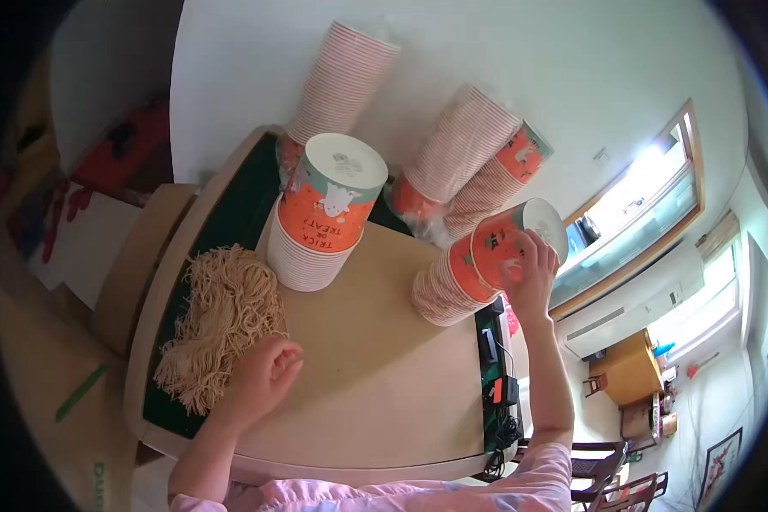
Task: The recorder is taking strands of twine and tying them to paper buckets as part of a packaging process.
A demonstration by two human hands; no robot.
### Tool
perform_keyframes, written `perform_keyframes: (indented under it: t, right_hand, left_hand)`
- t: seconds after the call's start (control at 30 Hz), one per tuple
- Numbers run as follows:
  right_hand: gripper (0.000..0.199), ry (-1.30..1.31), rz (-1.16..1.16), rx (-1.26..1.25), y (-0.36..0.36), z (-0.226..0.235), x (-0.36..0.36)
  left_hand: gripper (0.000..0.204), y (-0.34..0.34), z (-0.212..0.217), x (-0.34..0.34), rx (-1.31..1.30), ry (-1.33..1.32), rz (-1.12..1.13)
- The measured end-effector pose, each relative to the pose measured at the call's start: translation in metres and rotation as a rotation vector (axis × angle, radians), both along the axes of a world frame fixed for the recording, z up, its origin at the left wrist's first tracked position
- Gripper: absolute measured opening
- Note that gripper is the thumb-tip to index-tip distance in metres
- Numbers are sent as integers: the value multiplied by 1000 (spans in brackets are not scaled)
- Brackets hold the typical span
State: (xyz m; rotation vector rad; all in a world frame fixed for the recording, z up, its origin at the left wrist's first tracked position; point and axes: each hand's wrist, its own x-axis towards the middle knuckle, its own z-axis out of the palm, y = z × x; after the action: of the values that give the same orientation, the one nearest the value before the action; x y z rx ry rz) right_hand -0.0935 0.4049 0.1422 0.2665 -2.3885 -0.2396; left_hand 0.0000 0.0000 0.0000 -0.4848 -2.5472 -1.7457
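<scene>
Fingers of my right hand (533, 269) are closed on the upper end of an orange and teal paper cup (491, 253), upside down on top of a stack of nested paper cups (448, 294). My left hand (269, 373) is curled, with nothing visible in it, beside a bundle of cream strings (222, 328). Left of centre stands another inverted stack of paper cups (307, 264); its top cup (328, 200) is orange and teal with a white ghost-like figure.
Plastic-wrapped cup stacks (341, 81), (465, 145) lean at the wall along the far table edge. A brown board (375, 367) covers much of the green table top. Black adapters and cables (503, 401) lie at the right edge. A cardboard box (136, 256) stands left.
</scene>
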Motion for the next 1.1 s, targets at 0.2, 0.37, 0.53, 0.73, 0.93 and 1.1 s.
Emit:
perform_keyframes:
  t: [0.2, 0.37, 0.53, 0.73, 0.93, 1.1]
  right_hand:
    - [52, -130, 88, -190, 11, -7, -33]
    - [51, -117, -14, -33, 2, -32, -38]
    - [39, 30, 346, -263, -34, -52, -33]
    - [26, -391, 463, -703, -111, -138, -83]
    - [24, -787, 335, -1596, -142, -166, -132]
    - [18, -902, 255, -1754, -143, -159, -135]
  left_hand:
    - [13, -7, 5, -42, 44, 9, 41]
    - [11, -8, 11, -68, 14, -59, -4]
    - [13, -23, -10, -123, -1, 101, 126]
    - [22, -32, -36, -211, 171, -25, 409]
    - [20, -18, -18, -221, 218, -250, 377]
    - [15, -21, -12, -227, 365, -388, 365]
